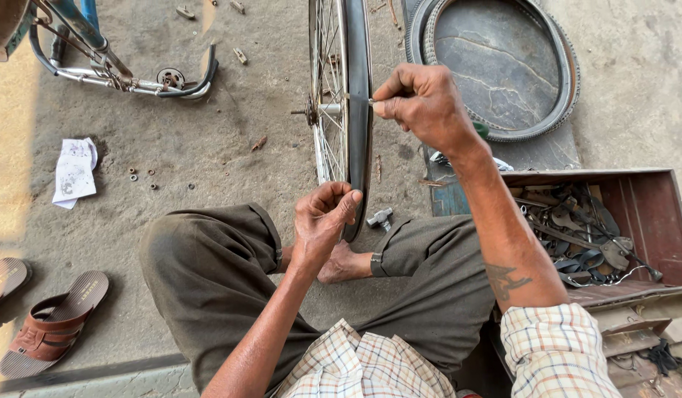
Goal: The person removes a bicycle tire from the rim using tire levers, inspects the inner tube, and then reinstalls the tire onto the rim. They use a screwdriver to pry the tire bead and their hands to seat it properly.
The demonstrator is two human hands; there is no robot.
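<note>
A bicycle wheel [355, 88] with a black rim strip and metal spokes stands upright on the ground between my knees. My left hand [322, 221] grips the lower edge of its rim. My right hand [422, 103] is higher up at the rim's right side, fingers pinched on a thin metal tool whose tip touches the rim. A small metal fitting [380, 217] lies on the ground just right of the wheel's bottom.
A bicycle tyre [569, 81] lies flat at top right. A brown toolbox [665, 228] of wrenches is open on the right. A bicycle frame [112, 70] lies top left, with scattered nuts [143, 177], a crumpled paper [74, 171] and brown sandals [53, 320].
</note>
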